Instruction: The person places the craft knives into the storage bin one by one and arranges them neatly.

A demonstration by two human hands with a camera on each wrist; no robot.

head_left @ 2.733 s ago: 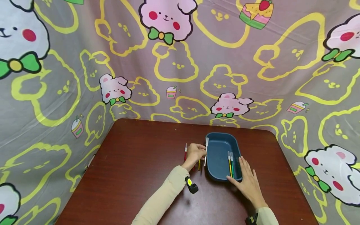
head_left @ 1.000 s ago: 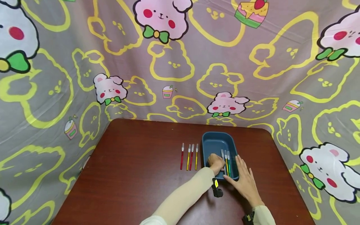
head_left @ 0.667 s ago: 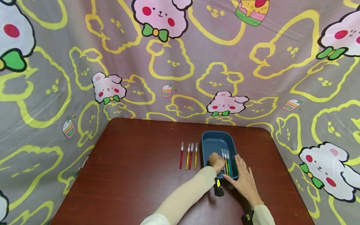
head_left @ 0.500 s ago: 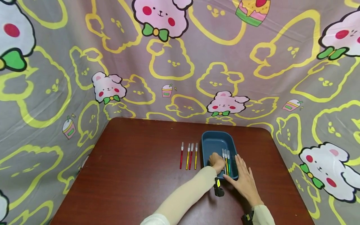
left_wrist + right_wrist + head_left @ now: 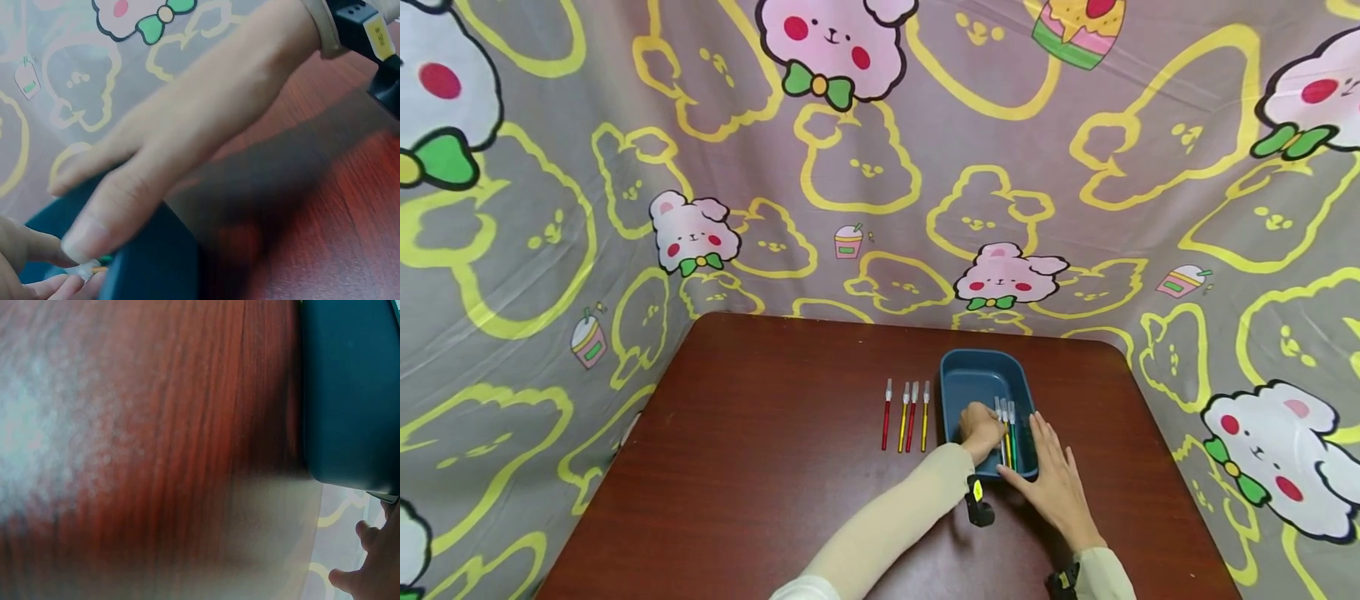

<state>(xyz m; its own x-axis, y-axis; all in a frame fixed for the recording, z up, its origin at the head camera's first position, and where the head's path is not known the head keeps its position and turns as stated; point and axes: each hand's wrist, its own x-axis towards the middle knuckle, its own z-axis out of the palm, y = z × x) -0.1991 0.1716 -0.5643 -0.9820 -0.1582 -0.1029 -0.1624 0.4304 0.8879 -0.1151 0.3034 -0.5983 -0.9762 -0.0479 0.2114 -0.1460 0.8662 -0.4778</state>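
My left hand (image 5: pixel 981 432) reaches into the blue tray (image 5: pixel 973 383), its curled fingers at a silver craft knife (image 5: pixel 998 408) with a clear cap. Beside that knife in the tray lie a yellow craft knife (image 5: pixel 1007 442) and a green craft knife (image 5: pixel 1013 446), caps toward the back. In the left wrist view, my left fingertips (image 5: pixel 56 287) pinch around a translucent cap (image 5: pixel 86 269), partly hidden by the tray wall. My right hand (image 5: pixel 1058 487) rests along the tray's right side with straight fingers, the thumb at the near corner.
Left of the tray, a red craft knife (image 5: pixel 886 423), a yellow one (image 5: pixel 902 425), another red one (image 5: pixel 912 425) and another yellow one (image 5: pixel 924 425) lie roughly parallel on the brown table (image 5: pixel 775 442). A patterned curtain (image 5: pixel 880 192) surrounds the table's back and sides.
My left hand has moved right, from beside the tray into it, bringing the silver craft knife next to the yellow and green ones. During the last second it shifts only slightly. My right hand stays at the tray.
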